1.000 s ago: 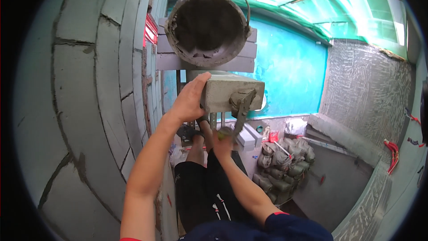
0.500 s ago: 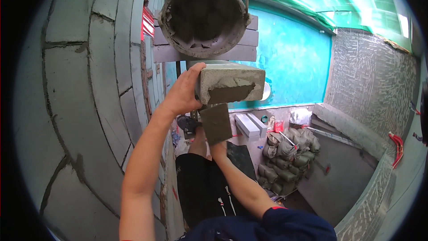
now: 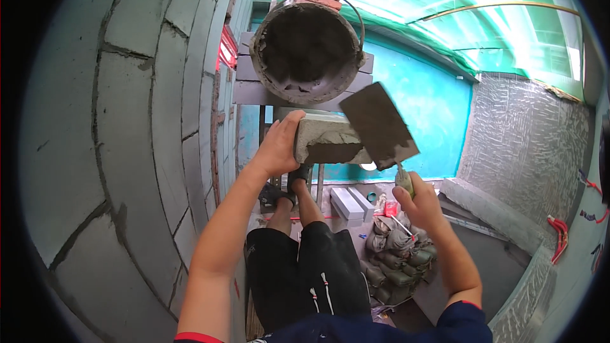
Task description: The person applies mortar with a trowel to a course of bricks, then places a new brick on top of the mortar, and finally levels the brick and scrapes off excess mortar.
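Note:
My left hand (image 3: 277, 146) grips the left end of a pale grey block (image 3: 332, 129), thumb below and fingers over the top. Dark wet mortar (image 3: 332, 152) covers part of the block's near face. In my right hand (image 3: 419, 202) is a trowel (image 3: 380, 126), held by its handle with the broad flat blade raised. The blade overlaps the block's right end; whether they touch I cannot tell. Beyond the block, a mortar-crusted bucket (image 3: 304, 94) with a wire handle stands tipped toward me, its inside dark.
A grey block wall (image 3: 127, 108) with dark joints rises close on my left. The bucket rests on grey blocks (image 3: 249, 92), with red bricks (image 3: 318, 0) behind it. Lower right are full sacks (image 3: 397, 260) and two loose grey blocks (image 3: 348, 206). Green netting (image 3: 483, 32) hangs overhead.
My right hand has swung up and to the right, bringing the trowel from below the block to its right end. My left hand stays on the block, which appears slightly lower in view.

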Demonstrator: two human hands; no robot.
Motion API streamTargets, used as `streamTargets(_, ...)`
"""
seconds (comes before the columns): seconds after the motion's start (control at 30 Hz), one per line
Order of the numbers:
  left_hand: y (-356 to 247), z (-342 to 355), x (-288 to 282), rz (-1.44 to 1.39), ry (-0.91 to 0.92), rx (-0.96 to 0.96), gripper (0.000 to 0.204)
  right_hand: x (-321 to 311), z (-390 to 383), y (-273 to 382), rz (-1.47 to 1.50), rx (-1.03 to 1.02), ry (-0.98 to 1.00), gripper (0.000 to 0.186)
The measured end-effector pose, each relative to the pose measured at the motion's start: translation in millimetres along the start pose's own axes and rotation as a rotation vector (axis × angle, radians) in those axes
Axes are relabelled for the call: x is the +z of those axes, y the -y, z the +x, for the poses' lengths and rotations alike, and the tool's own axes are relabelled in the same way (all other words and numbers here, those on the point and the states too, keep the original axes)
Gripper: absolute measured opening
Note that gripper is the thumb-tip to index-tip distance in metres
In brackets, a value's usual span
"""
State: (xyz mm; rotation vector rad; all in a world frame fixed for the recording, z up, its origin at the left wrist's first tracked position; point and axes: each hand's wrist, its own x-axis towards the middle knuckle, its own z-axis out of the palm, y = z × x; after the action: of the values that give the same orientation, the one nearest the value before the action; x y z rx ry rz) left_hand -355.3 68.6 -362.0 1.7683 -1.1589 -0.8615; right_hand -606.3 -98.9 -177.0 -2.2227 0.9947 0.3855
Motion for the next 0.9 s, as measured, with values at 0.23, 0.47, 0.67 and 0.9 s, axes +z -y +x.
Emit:
streamTargets(0.23, -2.4, 2.1, 3.6, -0.006, -0.021, -0.030, 0.074, -4.8, 57.7, -15.0, -0.080, 0.029, 0.305, 0.046)
streamTargets(0.47, -7.4, 6.0, 3.1, -0.007, 0.005, -0.063, 0.072, -11.1, 82.1, -37.6, -0.135, -0.027, 0.132, 0.041)
streamTargets(0.67, -3.2, 2.9, -0.8, 0.041, -0.023, -0.071, 0.072, -30.8, 65.4, -68.2, -0.307, -0.022, -0.043, 0.038)
streamTargets(0.9, 0.5, -2.3, -1.1, 0.041, -0.020, -0.060, 0.072, -39.4, 32.3, 36.3, 0.781, 0.593, 0.587, 0.037)
